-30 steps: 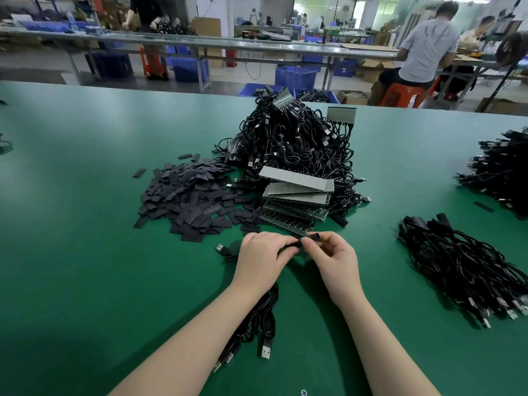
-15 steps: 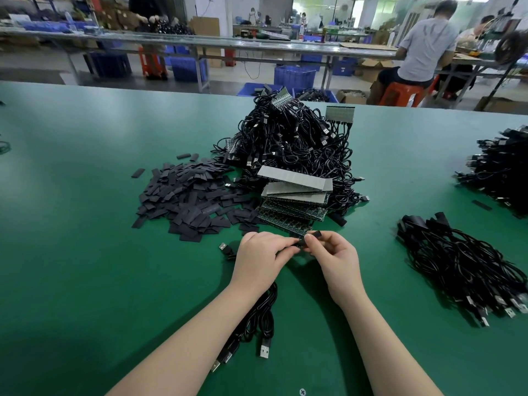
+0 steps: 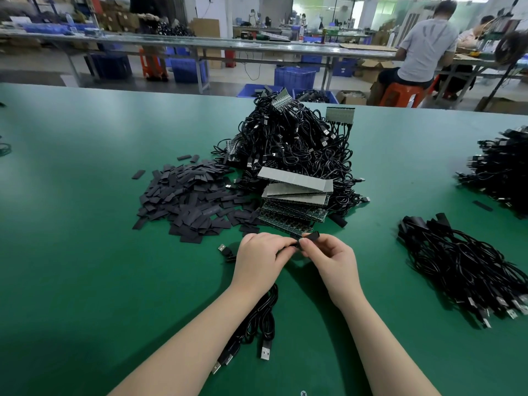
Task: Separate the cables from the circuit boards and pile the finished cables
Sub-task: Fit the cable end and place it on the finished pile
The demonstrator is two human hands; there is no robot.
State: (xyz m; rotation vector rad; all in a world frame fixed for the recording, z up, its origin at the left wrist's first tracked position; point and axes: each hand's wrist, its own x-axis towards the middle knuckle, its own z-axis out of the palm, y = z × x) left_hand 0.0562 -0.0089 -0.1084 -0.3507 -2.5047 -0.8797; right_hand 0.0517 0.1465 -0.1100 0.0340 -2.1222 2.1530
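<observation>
table top [image 3: 85,252]: matt green, smooth, cloth-like covering. cables [image 3: 294,144], centre heap: glossy black plastic sheathing, bright metal plug ends. circuit boards [image 3: 294,192], stacked centre: dull grey faces, green edges. flat sleeves [image 3: 185,204], centre left: matt dark plastic-looking strips. stool [image 3: 400,94], upper right: shiny orange plastic.

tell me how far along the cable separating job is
Done: a pile of finished cables lies to the right. In hand: both the left hand and right hand pinch a small black cable end. Left: the big tangled heap with circuit boards still holds plenty, so much remains.
</observation>
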